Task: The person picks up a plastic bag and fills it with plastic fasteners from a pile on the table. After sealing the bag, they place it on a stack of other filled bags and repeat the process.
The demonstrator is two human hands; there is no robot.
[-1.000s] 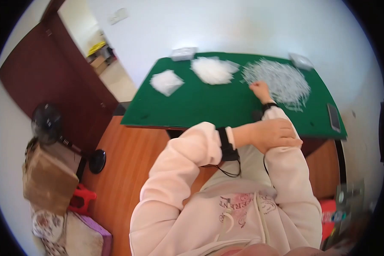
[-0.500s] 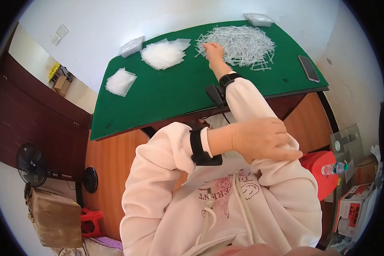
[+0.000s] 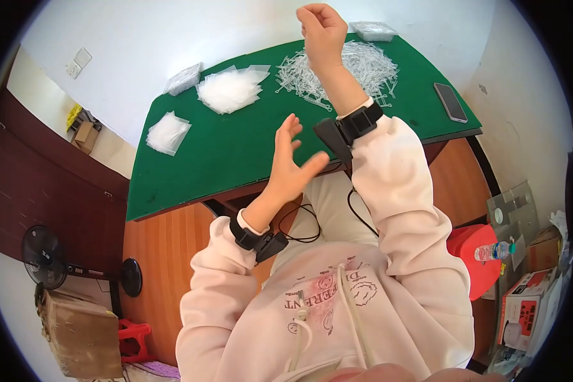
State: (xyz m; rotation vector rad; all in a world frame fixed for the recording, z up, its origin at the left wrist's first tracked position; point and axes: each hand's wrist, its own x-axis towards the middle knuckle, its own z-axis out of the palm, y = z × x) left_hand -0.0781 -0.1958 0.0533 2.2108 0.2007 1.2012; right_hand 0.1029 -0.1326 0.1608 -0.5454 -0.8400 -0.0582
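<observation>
My right hand [image 3: 325, 39] is raised at the far side of the table, in front of a heap of small clear plastic sticks [image 3: 370, 67], some with looped ends. Its fingers are curled together, and whatever they may hold is too small to make out. My left hand [image 3: 291, 160] hovers over the table's near edge with thumb and fingers spread, holding nothing. Left of the heap lies a pile of clear plastic bags [image 3: 229, 90], and a smaller stack of bags [image 3: 168, 133] sits further left. Both wrists wear black straps with a small device.
The green-covered table [image 3: 235, 153] bears a phone [image 3: 450, 102] at the right and wrapped packs [image 3: 183, 78] [image 3: 372, 30] along the back. A black cable [image 3: 309, 239] hangs by my lap. A red stool [image 3: 471, 274] with a bottle [image 3: 494, 251] stands right, a fan [image 3: 44, 258] left.
My right hand has lifted from the edge of the heap, its fingers still curled. My left hand has left the right sleeve, moved toward the table and spread its fingers.
</observation>
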